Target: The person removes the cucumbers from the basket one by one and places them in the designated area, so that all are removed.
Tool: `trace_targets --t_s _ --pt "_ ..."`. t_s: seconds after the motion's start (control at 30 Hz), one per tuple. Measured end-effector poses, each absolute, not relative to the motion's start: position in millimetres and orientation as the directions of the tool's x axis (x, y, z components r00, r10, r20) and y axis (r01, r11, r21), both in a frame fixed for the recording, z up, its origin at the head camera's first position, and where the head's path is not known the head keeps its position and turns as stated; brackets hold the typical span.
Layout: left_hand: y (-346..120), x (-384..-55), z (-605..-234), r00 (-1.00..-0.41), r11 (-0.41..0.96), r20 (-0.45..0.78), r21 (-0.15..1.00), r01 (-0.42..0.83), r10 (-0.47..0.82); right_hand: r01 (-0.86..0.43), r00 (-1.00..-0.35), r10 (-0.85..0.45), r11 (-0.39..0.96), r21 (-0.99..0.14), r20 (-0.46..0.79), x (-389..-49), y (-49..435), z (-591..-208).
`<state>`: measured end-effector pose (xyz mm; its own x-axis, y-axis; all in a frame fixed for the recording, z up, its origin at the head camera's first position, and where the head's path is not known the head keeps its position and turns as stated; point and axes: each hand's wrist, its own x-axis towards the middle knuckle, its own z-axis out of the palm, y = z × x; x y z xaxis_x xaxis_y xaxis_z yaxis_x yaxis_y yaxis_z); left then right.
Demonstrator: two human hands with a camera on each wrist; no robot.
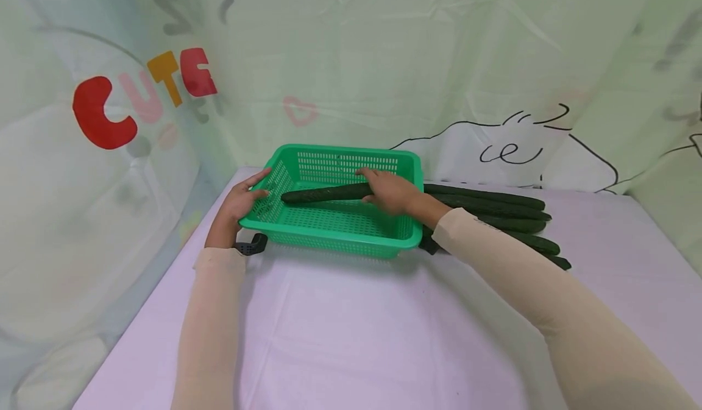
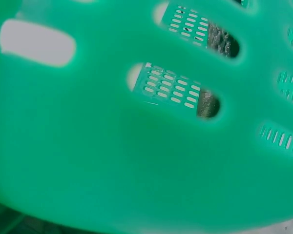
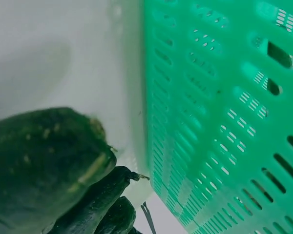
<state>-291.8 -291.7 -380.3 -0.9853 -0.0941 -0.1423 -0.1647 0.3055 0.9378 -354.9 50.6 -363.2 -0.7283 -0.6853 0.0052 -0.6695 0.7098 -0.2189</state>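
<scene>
In the head view, a green plastic basket [image 1: 323,234] with slotted walls stands on the table. My left hand [image 1: 239,201] holds its left rim, with fingers and thumb reaching over the edge. My right hand [image 1: 392,192] reaches in over the right side and grips one end of a long dark green cucumber [image 1: 326,194]. That cucumber lies lengthwise inside the basket, its far end pointing left. The left wrist view is filled by the basket's wall [image 2: 112,156], close up. In the right wrist view, several cucumbers [image 3: 44,165] point toward the basket's slotted side [image 3: 185,122].
Several more cucumbers [image 1: 512,209] lie side by side on the table just right of the basket, partly behind my right forearm. A pale cloth covers the table [image 1: 351,331]. Printed fabric walls [image 1: 351,63] rise behind and at both sides.
</scene>
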Motion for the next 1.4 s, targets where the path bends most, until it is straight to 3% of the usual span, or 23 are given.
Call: trace_targets --t_s 0.3,0.5,0.77,1.17,1.4 --pt "-292.1 -291.2 -379.7 -0.986 0.319 -0.14 0.934 -0.162 -0.09 -0.717 -0.687 -0.711 0.629 -0.3 0.15 -352.0 54.9 -361.3" --pt "-292.1 -291.5 -379.3 -0.986 0.32 -0.136 0.934 -0.159 -0.093 -0.711 -0.693 -0.702 0.63 -0.311 0.163 -352.0 54.0 -359.2" --pt "-293.5 -290.7 -379.9 -0.991 0.36 -0.106 0.924 -0.13 -0.086 -0.73 -0.678 -0.71 0.62 -0.287 0.193 -349.2 53.7 -359.1" --pt "-281.4 -273.8 -354.1 -0.985 0.33 -0.16 0.928 -0.175 -0.071 -0.765 -0.643 -0.724 0.601 -0.229 0.25 -348.7 53.8 -363.5" --pt "-289.2 -286.4 -371.7 -0.987 0.318 -0.139 0.935 -0.157 -0.079 -0.77 -0.629 -0.707 0.622 -0.139 0.323 -350.0 52.2 -365.2"
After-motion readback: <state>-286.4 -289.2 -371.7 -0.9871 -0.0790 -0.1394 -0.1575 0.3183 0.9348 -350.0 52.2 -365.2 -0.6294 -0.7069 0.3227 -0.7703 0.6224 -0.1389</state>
